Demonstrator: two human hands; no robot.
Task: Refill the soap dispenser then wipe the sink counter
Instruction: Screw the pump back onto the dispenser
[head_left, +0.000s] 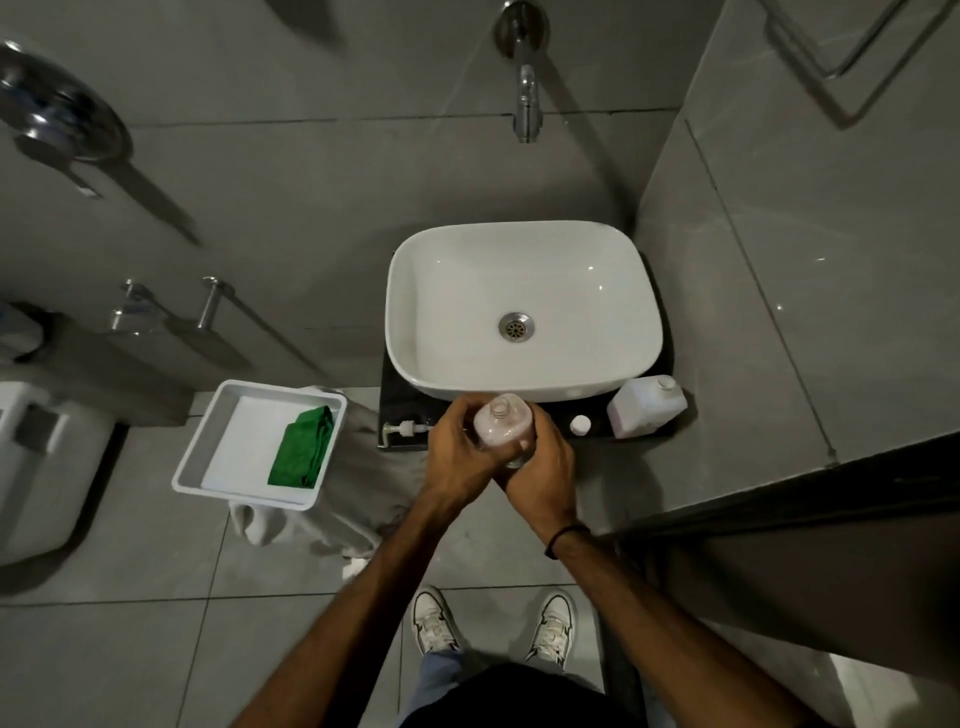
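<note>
Both hands, left hand (457, 447) & right hand (543, 467), gripped the open dispenser bottle (503, 422), upright, just in front of the sink (519, 312). Pump head (402, 430) lay on the counter left of the bottle, nearer left hand; refill jug (647, 406) to its right.

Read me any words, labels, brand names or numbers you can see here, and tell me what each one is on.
No text can be read.
Soap dispenser bottle, held in both hands: no label shows.
Refill jug on the counter: plain side, no print legible.
Green cloth and white tray: no markings.
Shoes: too blurred to tell.
</note>
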